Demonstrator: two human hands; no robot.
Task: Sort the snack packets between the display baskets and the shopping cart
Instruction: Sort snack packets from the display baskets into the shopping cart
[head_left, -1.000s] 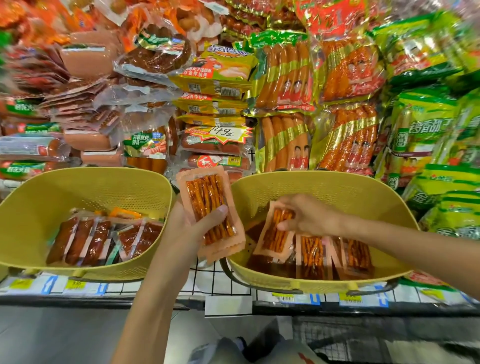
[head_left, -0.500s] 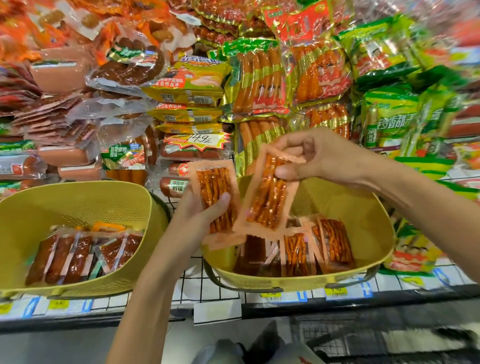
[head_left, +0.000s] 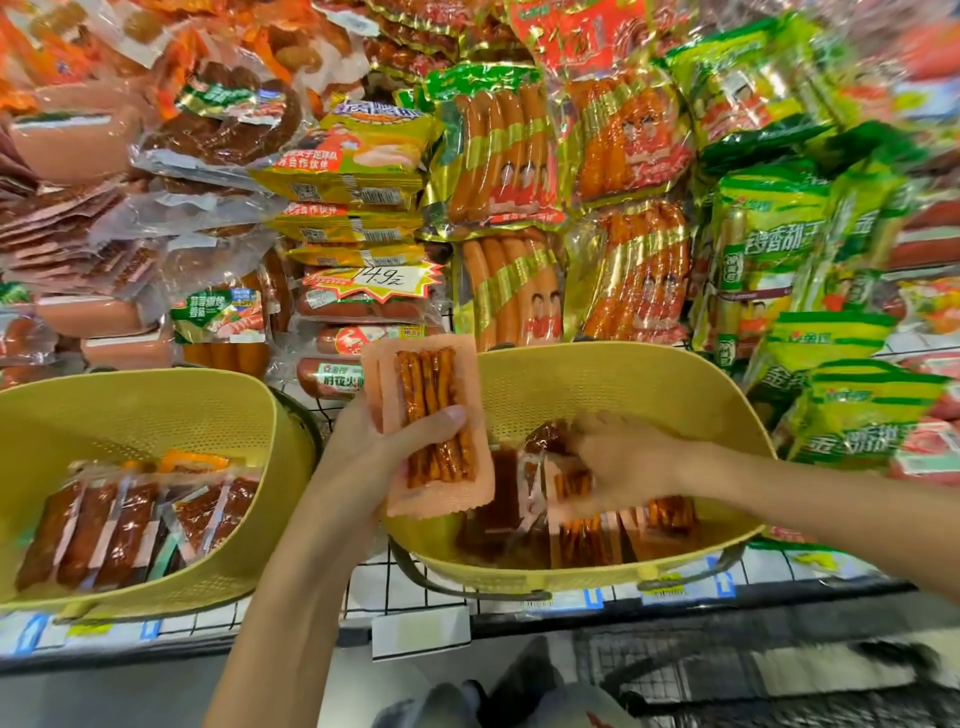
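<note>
**2 yellow baskets, 1 stack of packets in the left hand**

The left hand (head_left: 384, 457) holds a small stack of pink-edged packets (head_left: 431, 431) upright between the 2 baskets. Its fingers are behind the stack, and its thumb is pressed across the clear front, where orange sticks show. The stack's lower edge overlaps the near-left rim of the right basket (head_left: 623, 358).

The right hand (head_left: 618, 467) is down inside that basket, on top of the loose packets (head_left: 592, 535) lying there, some with orange sticks and some darker brown. It is blurred by motion, so I cannot tell whether its fingers have closed on a packet.

The left basket (head_left: 130, 384) holds reddish-brown packets (head_left: 119, 525) laid side by side. Both baskets sit on a wire shelf (head_left: 374, 582) with price labels (head_left: 421, 631) along its front edge. Behind them, sausage packs (head_left: 498, 150) are piled high around a starburst price sign (head_left: 384, 278). At the bottom right the wire mesh of the shopping cart (head_left: 675, 670) shows, blurred.
</note>
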